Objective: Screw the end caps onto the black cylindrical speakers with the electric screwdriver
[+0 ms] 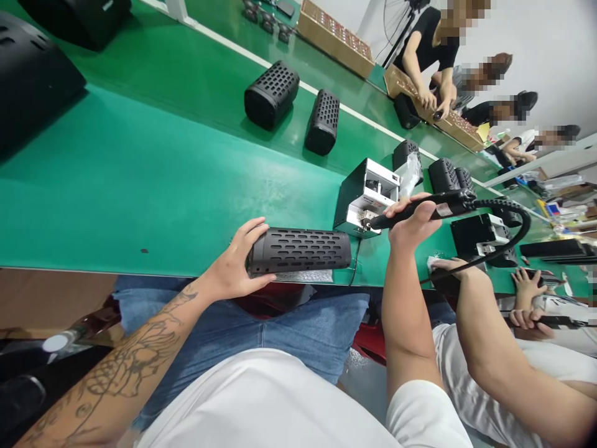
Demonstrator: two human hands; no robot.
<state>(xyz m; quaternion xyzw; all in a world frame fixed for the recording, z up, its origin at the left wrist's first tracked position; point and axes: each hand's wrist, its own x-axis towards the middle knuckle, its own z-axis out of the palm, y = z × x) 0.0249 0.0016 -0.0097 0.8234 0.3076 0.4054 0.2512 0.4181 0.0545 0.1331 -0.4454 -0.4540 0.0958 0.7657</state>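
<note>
At the green table's (186,186) near edge, the slotted black case (303,250) is clasped at its left end by the left hand (237,264). Farther right, a corded driver (453,203) is gripped by the right hand (415,225), beside a box (355,194).

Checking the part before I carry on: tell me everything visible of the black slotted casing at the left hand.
The black casing is elongated, with rounded edges and a matte look, perhaps plastic. Rows of slots cover its upper face; a plain band borders the end the left hand grips. It lies lengthwise by the near edge of the green table, bubble wrap showing along its near side. Its right end stops near the boxy machine. Its underside is hidden.
</note>
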